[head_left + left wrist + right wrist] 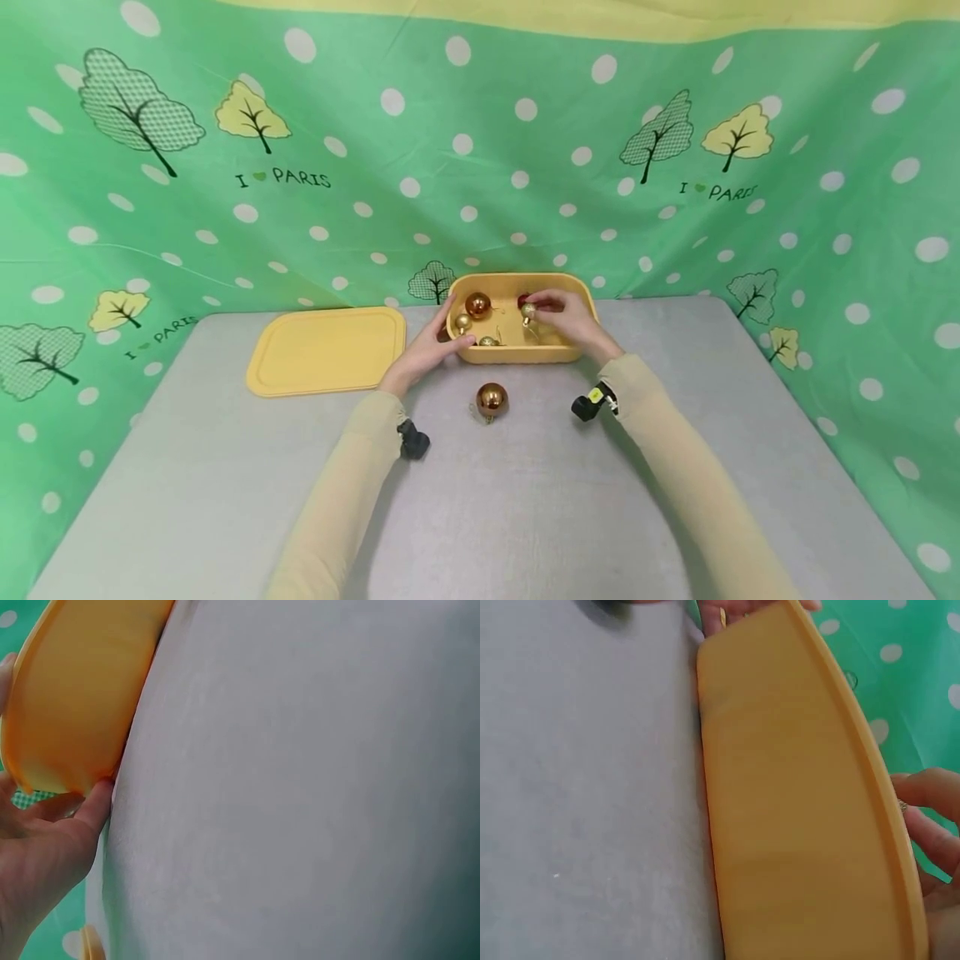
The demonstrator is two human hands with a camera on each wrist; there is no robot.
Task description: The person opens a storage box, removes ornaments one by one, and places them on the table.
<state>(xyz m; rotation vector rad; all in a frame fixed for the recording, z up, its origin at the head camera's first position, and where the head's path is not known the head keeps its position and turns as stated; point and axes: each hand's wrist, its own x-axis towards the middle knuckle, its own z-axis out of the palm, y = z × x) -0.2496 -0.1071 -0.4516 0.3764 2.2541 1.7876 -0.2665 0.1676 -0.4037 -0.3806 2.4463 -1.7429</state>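
Observation:
A yellow plastic box (517, 356) stands at the back of the table, and its left end is held by my left hand (429, 350), thumb at the front rim and fingers along the side. Over the right part of the box, my right hand (567, 317) pinches a small gold Christmas bauble (528, 311) between thumb and fingers. A red bauble (522, 300) lies in the box, partly hidden behind that hand. Also inside are a shiny copper bauble (477, 305) and small gold baubles (462, 321) at the left. In the right wrist view, the box wall (795, 787) hides most of the pinched bauble.
Another copper bauble (492, 400) lies on the grey table (540, 500) in front of the box. The flat yellow lid (326, 350) rests to the left. Right behind the box hangs a green polka-dot cloth (495, 225).

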